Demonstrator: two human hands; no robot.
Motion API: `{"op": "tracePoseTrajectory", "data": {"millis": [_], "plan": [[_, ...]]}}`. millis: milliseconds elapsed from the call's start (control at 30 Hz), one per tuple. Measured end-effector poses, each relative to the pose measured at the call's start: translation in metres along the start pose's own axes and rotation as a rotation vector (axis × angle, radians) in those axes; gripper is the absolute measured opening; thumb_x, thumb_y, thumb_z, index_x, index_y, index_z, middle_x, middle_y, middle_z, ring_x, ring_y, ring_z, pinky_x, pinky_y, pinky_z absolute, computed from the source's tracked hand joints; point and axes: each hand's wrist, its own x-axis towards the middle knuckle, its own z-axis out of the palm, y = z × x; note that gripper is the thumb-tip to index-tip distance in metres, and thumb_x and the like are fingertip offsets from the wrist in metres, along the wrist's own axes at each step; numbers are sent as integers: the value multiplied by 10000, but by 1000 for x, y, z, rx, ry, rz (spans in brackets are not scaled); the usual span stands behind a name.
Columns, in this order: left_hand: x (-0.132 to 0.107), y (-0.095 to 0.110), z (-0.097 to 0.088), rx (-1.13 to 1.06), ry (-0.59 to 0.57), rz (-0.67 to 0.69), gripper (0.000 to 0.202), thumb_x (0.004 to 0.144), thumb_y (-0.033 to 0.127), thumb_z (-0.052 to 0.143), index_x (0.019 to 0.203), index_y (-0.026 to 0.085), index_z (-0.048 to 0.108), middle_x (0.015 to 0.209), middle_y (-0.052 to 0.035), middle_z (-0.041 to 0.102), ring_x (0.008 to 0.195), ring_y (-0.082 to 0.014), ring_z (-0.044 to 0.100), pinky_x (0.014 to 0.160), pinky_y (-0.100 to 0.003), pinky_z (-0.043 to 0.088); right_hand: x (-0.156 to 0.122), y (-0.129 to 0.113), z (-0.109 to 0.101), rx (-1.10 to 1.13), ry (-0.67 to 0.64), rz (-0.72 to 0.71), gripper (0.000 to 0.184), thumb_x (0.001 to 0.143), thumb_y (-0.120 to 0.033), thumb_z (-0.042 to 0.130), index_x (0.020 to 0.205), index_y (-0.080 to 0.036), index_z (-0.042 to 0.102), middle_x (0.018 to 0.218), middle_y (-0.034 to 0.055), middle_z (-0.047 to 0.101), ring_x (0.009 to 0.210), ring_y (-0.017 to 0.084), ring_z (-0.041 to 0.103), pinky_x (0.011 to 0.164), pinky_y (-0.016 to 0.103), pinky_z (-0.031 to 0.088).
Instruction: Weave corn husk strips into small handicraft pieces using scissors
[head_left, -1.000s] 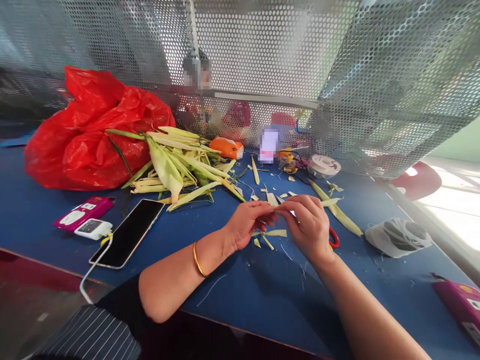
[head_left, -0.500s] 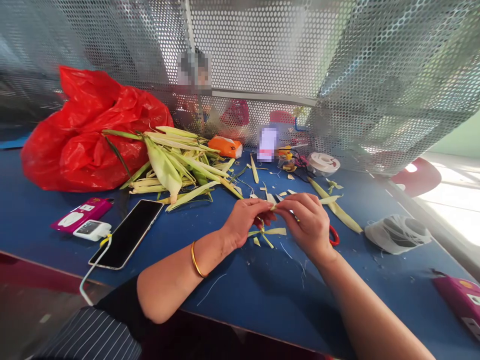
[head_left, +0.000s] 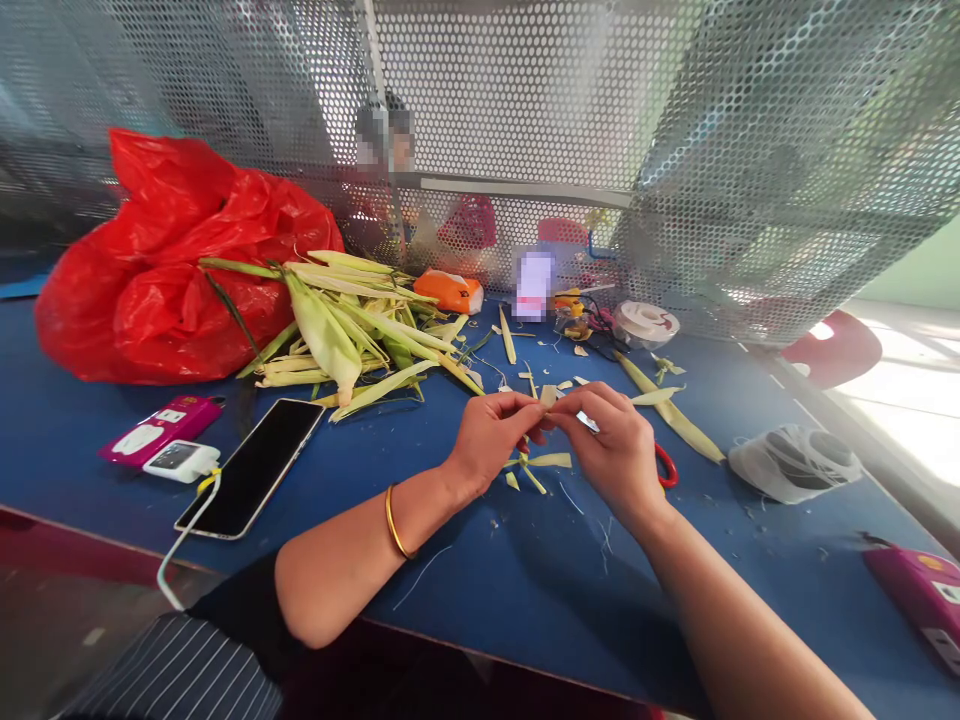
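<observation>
My left hand (head_left: 491, 440) and my right hand (head_left: 616, 450) meet fingertip to fingertip above the blue table (head_left: 525, 580). Both pinch a small pale leaf strip (head_left: 547, 397) held between them. Just under the hands lie cut leaf scraps (head_left: 538, 468). Red-handled scissors (head_left: 664, 466) rest on the table, mostly hidden behind my right hand. A gold bangle sits on my left wrist.
A pile of green-yellow leaves (head_left: 352, 325) lies in front of a red plastic bag (head_left: 165, 265). A phone (head_left: 253, 465), a charger (head_left: 180, 458) and a pink device (head_left: 157, 428) sit at the left. A white tape roll (head_left: 646, 322), a crumpled mask (head_left: 793, 462) and perforated metal screen (head_left: 600, 120) lie beyond.
My hands have risen slightly and stayed pinched together on the leaf strip. The view shifted a little.
</observation>
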Motion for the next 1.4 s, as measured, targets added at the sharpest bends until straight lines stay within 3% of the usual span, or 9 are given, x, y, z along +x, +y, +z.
{"op": "tracePoseTrajectory", "data": {"millis": [133, 300, 467, 633, 700, 900, 1100, 1233, 1400], "plan": [[-1, 0, 2, 0, 46, -21, 202, 736, 330, 673, 656, 146, 694, 646, -38, 674, 544, -107, 574, 491, -218, 427, -2, -6, 6, 193, 30, 193, 125, 827, -199, 643, 704, -218, 632, 729, -1, 635, 700, 160, 595, 666, 301, 454], [-1, -1, 2, 13, 64, -6, 219, 738, 329, 677, 621, 144, 687, 579, -26, 643, 510, -101, 553, 484, -217, 424, -4, -9, 9, 210, 61, 261, 129, 807, -193, 655, 682, -213, 629, 722, -12, 642, 712, 152, 596, 694, 292, 448], [-2, 0, 2, 15, -7, 2, 215, 722, 357, 708, 740, 144, 737, 716, -56, 709, 561, -122, 605, 504, -232, 451, -2, -7, 7, 284, 54, 360, 117, 790, -206, 653, 674, -207, 638, 708, -13, 640, 697, 149, 585, 694, 293, 448], [-1, -1, 3, -14, 11, -17, 239, 714, 384, 718, 687, 147, 699, 644, -34, 672, 523, -107, 574, 500, -231, 432, -3, -5, 12, 415, 81, 483, 76, 773, -248, 667, 720, -200, 641, 697, -13, 650, 666, 150, 584, 684, 303, 459], [0, -2, 3, -53, 31, -56, 253, 699, 397, 727, 671, 150, 680, 632, -28, 661, 513, -100, 557, 490, -226, 404, -4, -5, 14, 367, 119, 424, 64, 788, -235, 662, 738, -207, 632, 722, -14, 644, 685, 150, 583, 692, 302, 459], [0, -2, 4, -199, 113, -186, 261, 649, 361, 750, 595, 148, 609, 571, 15, 560, 498, -52, 433, 478, -204, 289, -8, 0, 15, 36, 133, 15, 72, 867, -204, 630, 810, -243, 651, 813, 7, 678, 803, 180, 618, 791, 353, 453], [-1, -3, 2, -344, 74, -299, 235, 618, 325, 761, 616, 149, 605, 585, 30, 515, 512, -46, 387, 479, -208, 250, -9, 5, 11, -219, 175, -286, 114, 877, -155, 625, 890, -252, 683, 819, 12, 710, 756, 166, 625, 852, 364, 430], [0, 0, 0, -319, 31, -328, 215, 623, 324, 750, 619, 158, 612, 589, 20, 518, 518, -59, 401, 475, -219, 264, -9, 3, 7, -235, 111, -276, 185, 883, -153, 595, 870, -296, 711, 813, 0, 718, 742, 169, 632, 880, 378, 415], [-1, 3, 1, -202, 85, -207, 186, 630, 319, 741, 682, 168, 645, 630, 1, 581, 565, -86, 483, 489, -221, 322, -9, -1, 7, -184, 114, -158, 186, 876, -169, 600, 880, -299, 732, 827, 10, 736, 774, 190, 650, 876, 402, 423]]}}
